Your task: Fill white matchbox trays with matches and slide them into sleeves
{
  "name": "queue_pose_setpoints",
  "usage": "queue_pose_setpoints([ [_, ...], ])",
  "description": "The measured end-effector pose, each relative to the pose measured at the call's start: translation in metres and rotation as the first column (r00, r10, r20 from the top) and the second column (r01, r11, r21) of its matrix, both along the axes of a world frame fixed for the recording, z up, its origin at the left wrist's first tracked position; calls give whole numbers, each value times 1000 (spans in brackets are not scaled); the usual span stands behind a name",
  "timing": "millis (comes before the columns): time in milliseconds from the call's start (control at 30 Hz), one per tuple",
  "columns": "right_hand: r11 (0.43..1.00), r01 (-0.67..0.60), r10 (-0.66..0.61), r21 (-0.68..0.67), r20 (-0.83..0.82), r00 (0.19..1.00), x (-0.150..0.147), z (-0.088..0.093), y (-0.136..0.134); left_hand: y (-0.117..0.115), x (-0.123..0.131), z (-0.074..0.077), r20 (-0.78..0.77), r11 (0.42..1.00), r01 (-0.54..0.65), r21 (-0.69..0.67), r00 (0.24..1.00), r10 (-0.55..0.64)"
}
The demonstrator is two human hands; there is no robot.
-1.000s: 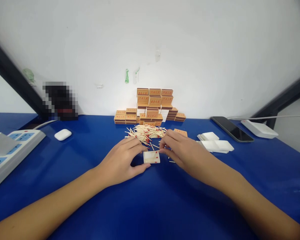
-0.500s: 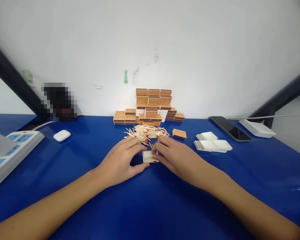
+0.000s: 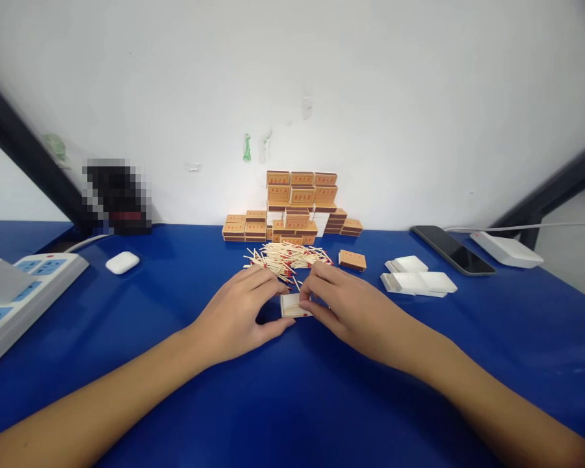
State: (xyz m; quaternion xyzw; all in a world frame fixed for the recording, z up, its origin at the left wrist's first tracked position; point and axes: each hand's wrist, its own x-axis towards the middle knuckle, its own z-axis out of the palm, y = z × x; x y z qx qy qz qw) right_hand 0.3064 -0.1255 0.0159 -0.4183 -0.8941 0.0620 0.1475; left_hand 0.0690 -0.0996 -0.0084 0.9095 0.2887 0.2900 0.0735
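Note:
A small white matchbox tray [image 3: 288, 301] lies on the blue table in front of me. My left hand [image 3: 246, 309] curves around its left side, thumb at the near edge and fingers at the far edge, gripping it. Over the tray's right part, my right hand [image 3: 338, 296] is closed with its fingertips dipped inside, pinching pale, red-headed matches [image 3: 293, 308]; how many is hidden by the fingers. Just beyond both hands spreads a loose pile of matches [image 3: 285, 258]. A closed matchbox [image 3: 351, 260] sits to the right of the pile.
Stacked matchboxes [image 3: 302, 196] stand against the wall. On the right are several white trays [image 3: 419, 283], a phone [image 3: 452, 250] and a white box [image 3: 507, 249] with a cable. A power strip [image 3: 34, 286] and a white earphone case [image 3: 122, 262] lie on the left.
The view has shifted very slightly. My right fingertips stay in the tray with little movement, and a bit more of the matchsticks inside shows. My left hand keeps its grip.

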Motion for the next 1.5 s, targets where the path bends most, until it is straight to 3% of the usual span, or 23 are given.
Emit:
queue_pose_setpoints([
  [333,1000,-12,11,-18,-45,999,-3,-7,3,1,0,1,-9,1000,-8,19,1000,8],
  [467,999,-20,18,-48,-36,999,1,0,3,0,0,1,-7,1000,-5,14,1000,5],
  [633,996,68,-73,-58,-91,993,33,17,15,1,0,0,-4,998,-13,-61,1000,13],
  [833,961,79,-67,-267,52,996,69,23,26,1,-1,0,-14,990,-10,-140,1000,8],
  [1000,923,106,-75,-369,98,992,62,19,20,1,-1,2,-40,994,-6,-106,999,1],
  [1300,965,65,-48,-252,74,996,56,16,29,1,-1,1,-31,995,3,-103,999,-7],
  [1500,942,41,-22,-334,59,998,53,10,30,1,0,2,-33,994,-4,-109,999,0],
])
